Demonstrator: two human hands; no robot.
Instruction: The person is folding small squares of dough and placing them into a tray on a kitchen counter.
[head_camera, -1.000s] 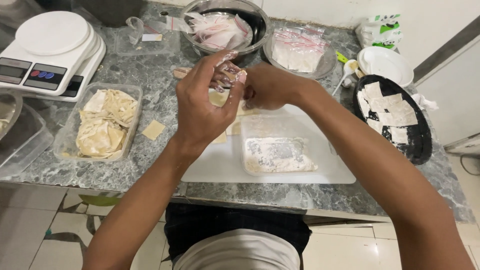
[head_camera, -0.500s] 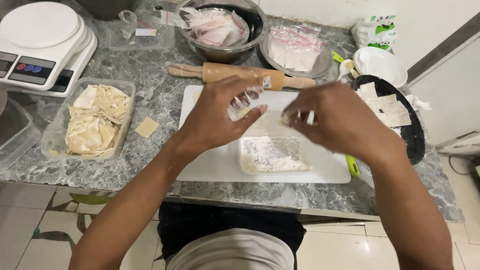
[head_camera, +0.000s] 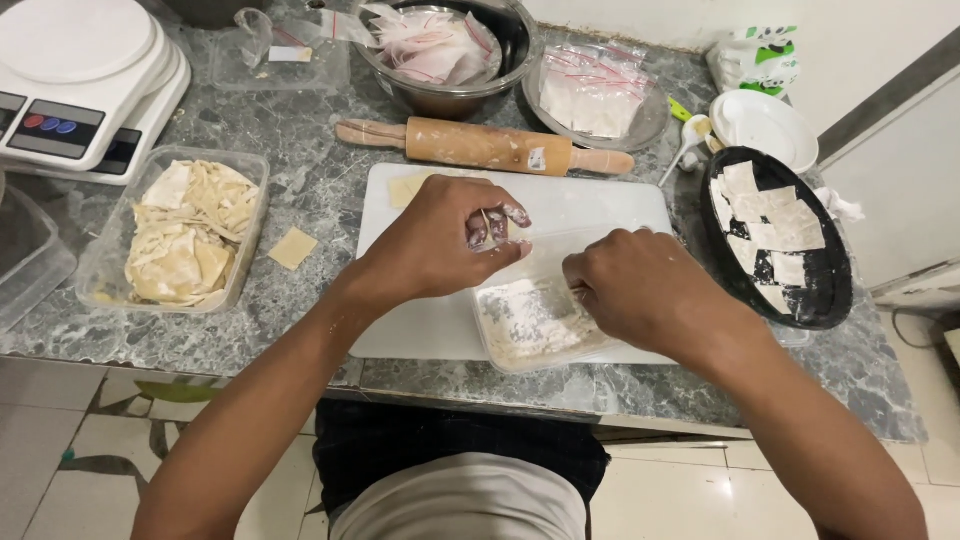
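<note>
The left hand (head_camera: 440, 245) hangs over the white cutting board (head_camera: 610, 205), fingers curled in and pinching a small pale piece (head_camera: 488, 222) between floured fingertips. The right hand (head_camera: 640, 290) sits just beside it, knuckles up, its fingers dipped over the rim of a clear plastic tub (head_camera: 535, 325) with flour in the bottom; whether those fingers grip anything cannot be told, since they are hidden behind the hand. The tub rests on the near right part of the board.

Behind the board lies a wooden rolling pin (head_camera: 485, 145), and behind that a metal bowl (head_camera: 450, 95) of small plastic bags. To the left stands a clear container of dough scraps (head_camera: 185, 235) (one loose dough square (head_camera: 293, 248) lies beside it on the counter) and a white kitchen scale (head_camera: 85, 80). On the right, a black tray (head_camera: 825, 290) holds flat dough squares.
</note>
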